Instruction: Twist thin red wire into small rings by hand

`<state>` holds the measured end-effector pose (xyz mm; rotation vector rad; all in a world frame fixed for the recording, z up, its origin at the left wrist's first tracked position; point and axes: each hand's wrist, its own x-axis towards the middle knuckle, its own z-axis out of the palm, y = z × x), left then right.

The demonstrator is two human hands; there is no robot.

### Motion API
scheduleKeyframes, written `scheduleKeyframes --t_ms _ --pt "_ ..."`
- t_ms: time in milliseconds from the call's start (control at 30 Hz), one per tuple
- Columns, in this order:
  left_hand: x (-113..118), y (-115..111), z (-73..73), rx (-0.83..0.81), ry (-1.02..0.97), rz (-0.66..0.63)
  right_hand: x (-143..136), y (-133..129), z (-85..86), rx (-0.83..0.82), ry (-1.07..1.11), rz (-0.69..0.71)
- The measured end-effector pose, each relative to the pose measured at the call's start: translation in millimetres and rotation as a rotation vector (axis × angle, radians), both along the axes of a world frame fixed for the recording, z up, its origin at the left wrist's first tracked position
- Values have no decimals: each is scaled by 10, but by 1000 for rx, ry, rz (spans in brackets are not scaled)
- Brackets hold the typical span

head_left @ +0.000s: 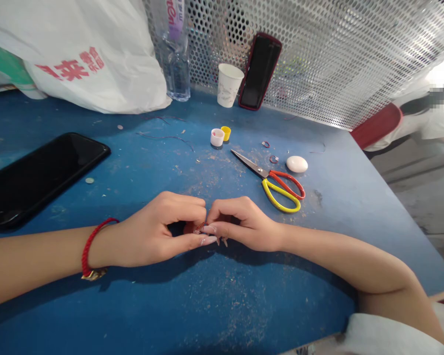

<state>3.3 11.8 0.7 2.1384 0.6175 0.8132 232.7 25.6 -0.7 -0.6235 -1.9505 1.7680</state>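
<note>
My left hand (170,227), with a red braided bracelet (90,249) at its wrist, is closed in a pinch. Against its fingertips my right hand (242,224) is closed too. Between the fingertips of both hands is a small reddish beaded piece (199,229), mostly hidden by the fingers. Scissors (261,170) with one red and one yellow handle lie beyond my right hand. Farther off stand a small white cap (217,137) and a yellow cap (226,133). Two small dark red rings (266,144) and a white oval object (297,164) lie near the scissors.
A black phone (40,177) lies at the left on the blue table (222,305). Along the perforated metal panel (318,64) are a white plastic bag (107,59), a bottle (176,64), a paper cup (229,86) and a leaning phone (260,71). Loose threads lie about.
</note>
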Motion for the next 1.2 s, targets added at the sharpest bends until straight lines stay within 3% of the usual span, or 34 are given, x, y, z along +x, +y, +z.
scheduleKeyframes --t_ms 1200 --pt "-9 -10 -21 -17 37 -31 -11 -14 2 -32 43 -14"
